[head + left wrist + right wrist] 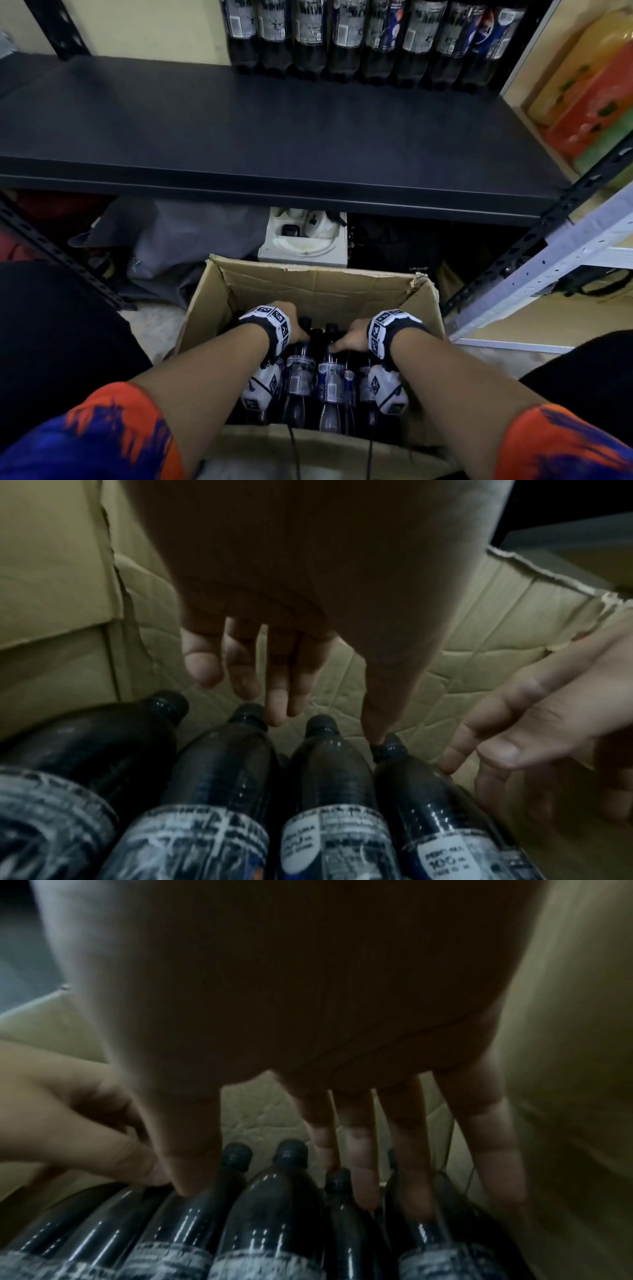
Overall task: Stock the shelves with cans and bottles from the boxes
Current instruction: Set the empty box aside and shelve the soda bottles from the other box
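As both hands reach into the cardboard box (pixel 423 310), we see our left hand (pixel 260 647) and right hand (pixel 342 1110) with straight, released fingers touching the dark bottles (pixel 219 777) lying below them.

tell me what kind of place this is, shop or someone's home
Most likely a shop's stockroom or storage corner, though I can't be sure. A black metal shelf carries a row of dark soda bottles, a cardboard box on the floor holds more, and bright drink cartons are stacked at the right.
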Available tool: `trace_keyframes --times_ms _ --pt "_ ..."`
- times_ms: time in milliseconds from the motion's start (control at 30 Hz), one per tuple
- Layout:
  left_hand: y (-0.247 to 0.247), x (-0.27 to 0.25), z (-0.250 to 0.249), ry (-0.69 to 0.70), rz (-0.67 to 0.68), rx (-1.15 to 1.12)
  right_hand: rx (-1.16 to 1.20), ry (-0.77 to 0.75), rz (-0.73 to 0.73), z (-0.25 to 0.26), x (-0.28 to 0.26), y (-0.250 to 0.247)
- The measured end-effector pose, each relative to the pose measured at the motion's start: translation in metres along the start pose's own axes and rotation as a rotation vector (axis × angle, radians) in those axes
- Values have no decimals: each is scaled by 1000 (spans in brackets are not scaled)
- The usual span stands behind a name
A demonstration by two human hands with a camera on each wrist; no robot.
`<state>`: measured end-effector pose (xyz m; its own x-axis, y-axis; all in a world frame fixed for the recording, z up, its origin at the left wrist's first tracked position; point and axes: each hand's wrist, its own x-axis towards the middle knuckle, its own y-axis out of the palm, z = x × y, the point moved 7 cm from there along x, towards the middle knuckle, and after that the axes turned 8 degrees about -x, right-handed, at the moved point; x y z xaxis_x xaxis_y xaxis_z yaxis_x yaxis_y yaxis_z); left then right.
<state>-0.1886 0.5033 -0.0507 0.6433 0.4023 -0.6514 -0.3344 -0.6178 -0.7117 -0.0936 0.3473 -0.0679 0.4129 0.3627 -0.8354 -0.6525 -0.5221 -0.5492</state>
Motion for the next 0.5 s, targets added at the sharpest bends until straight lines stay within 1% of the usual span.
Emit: trace_keyframes --times_ms 67,267,400,500 --pt "10 6 -1 -9 32 -15 22 -18 23 5 9 10" --pt "29 20 -7 29 75 -27 139 -68 -2 18 28 25" --pt "32 24 -5 -9 76 -52 146 -121 -6 25 39 32" --pt "31 25 -3 -27 87 -87 149 -102 -15 21 39 32"
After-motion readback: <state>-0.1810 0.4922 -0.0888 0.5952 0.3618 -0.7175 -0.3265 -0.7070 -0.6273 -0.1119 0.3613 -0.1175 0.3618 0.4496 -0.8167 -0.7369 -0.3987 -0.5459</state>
